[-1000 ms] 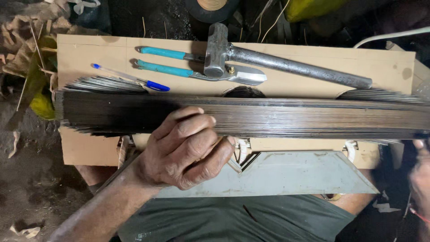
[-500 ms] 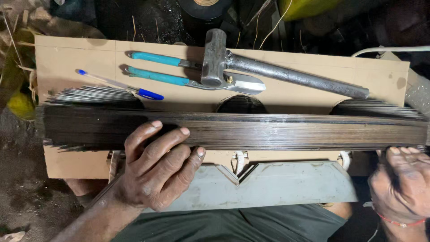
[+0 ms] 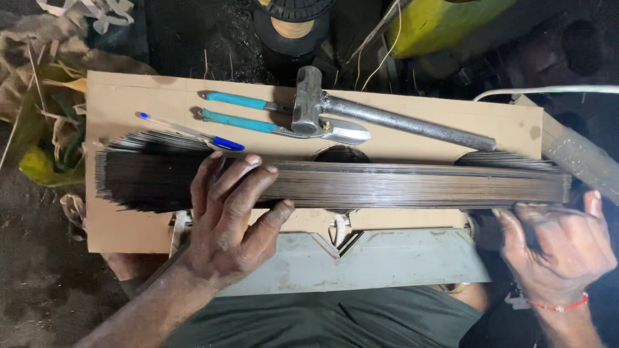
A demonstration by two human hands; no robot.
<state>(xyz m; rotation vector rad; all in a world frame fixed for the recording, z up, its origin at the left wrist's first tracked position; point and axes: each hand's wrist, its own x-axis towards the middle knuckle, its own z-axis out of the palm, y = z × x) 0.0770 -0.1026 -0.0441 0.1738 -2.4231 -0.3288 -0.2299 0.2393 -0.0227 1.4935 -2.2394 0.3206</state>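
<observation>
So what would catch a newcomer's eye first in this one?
The long stack of thin dark metal strips, lying across a flat board from side to side. The left hand lies spread over the stack left of its middle, and the right hand is at its right end. Behind it on the board lie a hammer, blue-handled pliers and a blue pen.

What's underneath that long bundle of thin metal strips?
The bundle of metal strips lies on a light wooden board; a grey metal piece shows below. The left hand covers part; the board beneath is hidden.
</observation>
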